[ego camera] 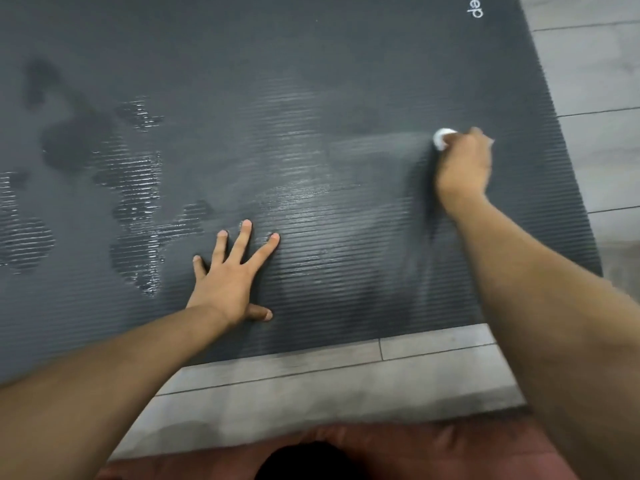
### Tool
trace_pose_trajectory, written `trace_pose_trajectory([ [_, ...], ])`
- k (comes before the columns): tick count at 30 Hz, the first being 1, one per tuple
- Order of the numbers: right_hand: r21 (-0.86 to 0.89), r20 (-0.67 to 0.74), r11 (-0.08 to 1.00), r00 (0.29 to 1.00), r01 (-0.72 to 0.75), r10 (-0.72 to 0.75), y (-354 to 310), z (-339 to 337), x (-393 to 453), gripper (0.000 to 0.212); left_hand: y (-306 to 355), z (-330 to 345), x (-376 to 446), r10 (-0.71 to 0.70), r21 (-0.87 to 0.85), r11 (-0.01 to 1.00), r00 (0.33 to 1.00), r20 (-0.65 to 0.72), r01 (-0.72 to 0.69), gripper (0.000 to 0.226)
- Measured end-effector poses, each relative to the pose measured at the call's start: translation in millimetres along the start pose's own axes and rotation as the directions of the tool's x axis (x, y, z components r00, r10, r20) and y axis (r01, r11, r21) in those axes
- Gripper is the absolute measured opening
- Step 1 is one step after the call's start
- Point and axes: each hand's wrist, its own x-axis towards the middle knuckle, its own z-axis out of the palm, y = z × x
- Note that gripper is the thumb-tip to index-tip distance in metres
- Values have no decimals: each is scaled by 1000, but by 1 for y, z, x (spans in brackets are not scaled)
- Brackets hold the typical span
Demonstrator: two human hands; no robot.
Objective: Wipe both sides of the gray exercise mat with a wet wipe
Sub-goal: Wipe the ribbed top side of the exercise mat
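Note:
The gray exercise mat (311,81) lies flat on the floor and fills most of the view; its ribbed surface shows wet streaks and dark damp patches, mostly at the left. My left hand (232,275) rests flat on the mat near its front edge, fingers spread, holding nothing. My right hand (464,164) is closed around a bunched white wet wipe (441,137), pressed onto the mat near its right edge. Only a small part of the wipe shows past my fingers.
Gray plank flooring (346,382) runs along the mat's front and right edges. White lettering (473,6) is printed near the mat's top right corner. A reddish-brown cushion or cloth (415,452) lies at the bottom, under me.

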Motion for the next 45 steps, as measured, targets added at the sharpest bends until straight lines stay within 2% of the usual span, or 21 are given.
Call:
trace_pose_trajectory([
  [2,2,-11,997,997,-75,75,11,-4,-11,32,1,-2,-1,-4,-3,1000,1000,12,4,138],
  [7,148,109,972,974,181,-198,-85,7,-137,24,4,-8,-4,13,-58,998,1000,16,-12,138],
  [9,282,160,936,952,210,-262,-127,12,-199,19,0,-8,-9,31,-81,996,999,-14,-32,137],
  [12,437,161,826,872,357,-462,-174,9,-277,16,-20,-5,-27,87,-155,983,994,-62,-95,137],
  [14,418,155,764,790,492,-593,-178,5,-300,19,-41,0,-45,101,-116,988,993,-57,-107,136],
  [15,373,143,765,782,525,-606,-169,5,-299,20,-52,5,-55,79,-62,995,996,-50,-82,134],
  [17,251,145,856,857,451,-494,-134,1,-280,21,-73,17,-74,16,32,999,999,-39,-15,128],
  [19,99,184,966,950,238,-253,-81,-11,-248,24,-86,31,-84,-17,36,999,999,-41,19,120],
  [22,-32,170,999,985,-31,36,-26,-32,-214,26,-90,42,-84,-26,-24,999,998,-49,25,114],
  [24,-64,195,997,979,-44,56,-39,-32,-214,27,-89,46,-81,-27,-44,999,999,-45,25,115],
  [26,-52,237,996,970,76,-61,-77,-23,-233,27,-90,47,-78,-26,-58,998,999,-46,23,115],
  [29,51,372,933,861,355,-348,-154,-9,-291,27,-92,48,-75,-29,-61,998,998,-54,26,116],
  [32,193,465,775,639,602,-613,-214,-13,-349,33,-93,50,-75,-27,-97,995,998,-56,21,115],
  [33,209,476,741,595,638,-647,-219,-14,-352,37,-94,50,-74,-27,-102,995,998,-58,21,115],
  [34,216,478,744,596,633,-646,-215,-15,-348,36,-94,50,-74,-27,-97,995,998,-58,21,116],
  [36,163,450,820,698,549,-557,-185,-16,-328,28,-94,49,-74,-22,-80,997,998,-58,18,119],
  [38,34,378,927,854,374,-358,-131,-20,-300,26,-93,48,-73,-22,-76,997,999,-50,18,120],
  [40,-65,263,995,963,78,-58,-67,-33,-271,25,-94,49,-73,-26,-82,996,999,-47,22,120],
  [42,-58,208,987,965,-149,158,-31,-41,-254,23,-95,51,-71,-31,-89,996,998,-50,26,121],
  [43,-58,207,980,958,-192,200,-30,-41,-253,22,-95,51,-70,-29,-95,995,998,-47,25,121],
  [45,-60,240,987,958,-147,157,-57,-32,-264,21,-94,52,-69,-26,-103,994,999,-47,21,122],
])
